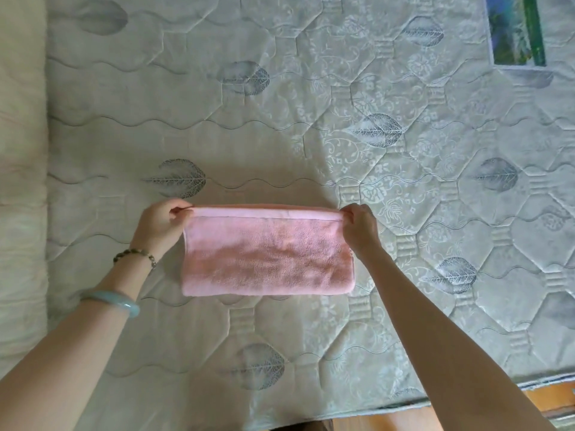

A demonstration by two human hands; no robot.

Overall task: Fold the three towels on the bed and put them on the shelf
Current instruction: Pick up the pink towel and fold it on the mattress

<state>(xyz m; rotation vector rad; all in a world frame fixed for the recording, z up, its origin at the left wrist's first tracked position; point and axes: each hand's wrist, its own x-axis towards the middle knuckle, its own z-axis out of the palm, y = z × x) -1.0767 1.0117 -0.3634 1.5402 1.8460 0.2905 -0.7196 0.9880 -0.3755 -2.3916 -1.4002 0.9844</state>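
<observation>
While left hand (pixel 161 225) and right hand (pixel 361 227) pinch far corners of pink towel (pixel 267 253) | folded, on mattress (pixel 311 119) toward near edge | printed label (pixel 518 29) at far-right corner | cream cloth (pixel 21 181) along left edge

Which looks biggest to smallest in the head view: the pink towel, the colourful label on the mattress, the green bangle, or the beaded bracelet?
1. pink towel
2. colourful label, cut off at the top edge
3. green bangle
4. beaded bracelet
The bangle sits nearer the camera, so the last two are unsure.
</observation>
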